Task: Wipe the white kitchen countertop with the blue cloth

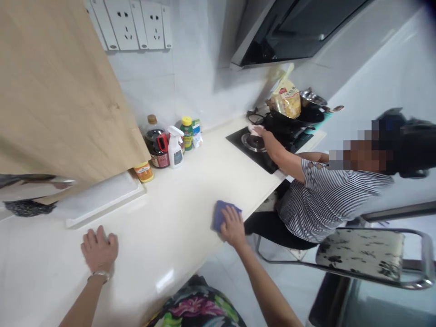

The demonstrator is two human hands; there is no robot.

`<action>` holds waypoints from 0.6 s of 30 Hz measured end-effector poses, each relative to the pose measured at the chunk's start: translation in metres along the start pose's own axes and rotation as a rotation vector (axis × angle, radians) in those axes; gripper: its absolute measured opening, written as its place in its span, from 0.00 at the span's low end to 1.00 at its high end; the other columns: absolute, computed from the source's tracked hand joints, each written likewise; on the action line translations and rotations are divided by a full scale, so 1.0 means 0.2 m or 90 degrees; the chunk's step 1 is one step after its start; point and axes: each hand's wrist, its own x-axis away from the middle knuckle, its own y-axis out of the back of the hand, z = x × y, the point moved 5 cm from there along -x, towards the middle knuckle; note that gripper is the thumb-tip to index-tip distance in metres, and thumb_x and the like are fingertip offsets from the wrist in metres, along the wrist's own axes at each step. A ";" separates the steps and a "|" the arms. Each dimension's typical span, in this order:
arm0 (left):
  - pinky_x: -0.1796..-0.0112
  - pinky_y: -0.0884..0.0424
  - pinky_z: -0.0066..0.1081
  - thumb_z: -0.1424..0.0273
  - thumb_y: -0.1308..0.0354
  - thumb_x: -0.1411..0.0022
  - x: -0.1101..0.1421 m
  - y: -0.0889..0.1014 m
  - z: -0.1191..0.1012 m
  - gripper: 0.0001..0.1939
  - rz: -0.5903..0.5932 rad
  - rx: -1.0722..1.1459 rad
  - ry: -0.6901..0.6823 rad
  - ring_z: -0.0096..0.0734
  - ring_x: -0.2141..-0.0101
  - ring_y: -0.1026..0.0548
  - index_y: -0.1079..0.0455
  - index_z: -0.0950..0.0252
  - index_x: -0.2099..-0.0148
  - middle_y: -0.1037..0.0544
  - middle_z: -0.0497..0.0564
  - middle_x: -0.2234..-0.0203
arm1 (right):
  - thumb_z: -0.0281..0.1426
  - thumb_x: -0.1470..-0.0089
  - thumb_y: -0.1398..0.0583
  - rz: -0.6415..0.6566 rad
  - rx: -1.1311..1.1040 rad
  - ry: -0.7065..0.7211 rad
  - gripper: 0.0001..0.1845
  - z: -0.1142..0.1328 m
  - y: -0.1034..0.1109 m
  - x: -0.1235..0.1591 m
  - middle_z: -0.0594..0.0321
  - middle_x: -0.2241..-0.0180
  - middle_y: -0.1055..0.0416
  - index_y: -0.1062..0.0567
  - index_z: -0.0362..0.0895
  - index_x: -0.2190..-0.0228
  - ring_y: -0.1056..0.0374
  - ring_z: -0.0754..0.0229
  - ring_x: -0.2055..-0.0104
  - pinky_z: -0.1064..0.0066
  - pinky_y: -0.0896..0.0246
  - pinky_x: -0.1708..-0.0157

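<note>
My right hand (233, 225) presses a folded purple cloth (218, 217) against the white countertop (170, 209), close to its front edge. The fingers lie over the cloth and cover part of it. My left hand (100, 249), with a band at the wrist, rests palm down on the counter further left, fingers apart and holding nothing. Beyond the two hands, a white spray bottle (175, 147) stands by a dark sauce bottle (157, 143) with a red handle, and a green bottle with a yellow cap (187, 133) is just behind.
At the right, a person in a striped shirt (334, 195) holds a white cloth (254, 130) on the black cooktop (265, 156). A wok (308, 118) and a yellow food bag (288, 102) stand behind. A wooden cabinet (64, 86) overhangs the left; a chair (364, 254) stands lower right.
</note>
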 end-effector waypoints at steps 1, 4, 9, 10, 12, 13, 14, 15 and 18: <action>0.39 0.48 0.65 0.64 0.53 0.35 0.00 0.01 0.00 0.32 -0.016 -0.006 0.004 0.67 0.34 0.48 0.41 0.78 0.33 0.44 0.76 0.34 | 0.32 0.43 0.49 -0.011 0.014 -0.020 0.31 -0.07 0.00 -0.01 0.58 0.32 0.45 0.34 0.45 0.38 0.55 0.48 0.29 0.49 0.63 0.31; 0.37 0.49 0.60 0.62 0.55 0.33 0.01 0.01 0.01 0.31 -0.026 -0.025 0.019 0.61 0.32 0.48 0.39 0.76 0.34 0.43 0.74 0.33 | 0.32 0.41 0.51 -0.058 0.034 -0.075 0.31 -0.21 -0.02 -0.06 0.56 0.33 0.44 0.35 0.45 0.38 0.54 0.48 0.30 0.48 0.60 0.32; 0.35 0.52 0.57 0.61 0.58 0.31 0.01 0.00 0.03 0.32 -0.015 -0.047 0.028 0.58 0.31 0.51 0.39 0.77 0.34 0.43 0.74 0.34 | 0.33 0.42 0.51 -0.148 0.070 -0.196 0.34 -0.22 -0.08 -0.18 0.43 0.34 0.43 0.38 0.39 0.36 0.52 0.37 0.32 0.35 0.58 0.37; 0.35 0.52 0.57 0.61 0.59 0.31 0.01 0.00 0.03 0.31 -0.015 -0.049 0.029 0.58 0.31 0.51 0.39 0.78 0.34 0.43 0.74 0.33 | 0.33 0.42 0.51 -0.153 0.077 -0.207 0.34 -0.20 -0.09 -0.22 0.40 0.35 0.43 0.38 0.38 0.36 0.52 0.35 0.32 0.33 0.58 0.38; 0.35 0.52 0.57 0.62 0.59 0.31 0.01 0.00 0.04 0.31 -0.011 -0.051 0.027 0.58 0.31 0.52 0.39 0.77 0.34 0.44 0.74 0.33 | 0.33 0.42 0.52 -0.149 0.085 -0.216 0.33 -0.16 -0.12 -0.31 0.38 0.35 0.43 0.38 0.36 0.37 0.52 0.34 0.32 0.32 0.58 0.39; 0.35 0.52 0.57 0.62 0.59 0.31 0.01 0.00 0.04 0.31 -0.009 -0.052 0.024 0.58 0.31 0.52 0.39 0.77 0.34 0.44 0.74 0.33 | 0.33 0.41 0.52 -0.142 0.087 -0.216 0.33 -0.13 -0.14 -0.36 0.38 0.35 0.43 0.38 0.36 0.37 0.52 0.34 0.32 0.32 0.58 0.39; 0.35 0.52 0.57 0.62 0.58 0.31 0.01 0.00 0.04 0.31 -0.009 -0.052 0.021 0.57 0.30 0.53 0.40 0.77 0.34 0.45 0.74 0.33 | 0.33 0.41 0.52 -0.133 0.088 -0.215 0.33 -0.11 -0.15 -0.43 0.38 0.35 0.42 0.37 0.36 0.37 0.52 0.34 0.32 0.32 0.59 0.39; 0.35 0.52 0.57 0.62 0.58 0.31 0.01 0.00 0.04 0.31 -0.008 -0.051 0.019 0.57 0.30 0.53 0.40 0.76 0.33 0.45 0.73 0.32 | 0.33 0.41 0.53 -0.121 0.088 -0.212 0.33 -0.09 -0.17 -0.50 0.39 0.35 0.42 0.37 0.36 0.37 0.52 0.35 0.32 0.33 0.59 0.39; 0.34 0.53 0.55 0.62 0.59 0.30 0.01 -0.01 0.05 0.31 -0.004 -0.055 0.021 0.56 0.30 0.54 0.41 0.76 0.33 0.46 0.71 0.32 | 0.33 0.40 0.53 -0.080 0.085 -0.182 0.32 0.00 -0.22 -0.75 0.41 0.34 0.44 0.37 0.37 0.37 0.52 0.36 0.32 0.35 0.59 0.38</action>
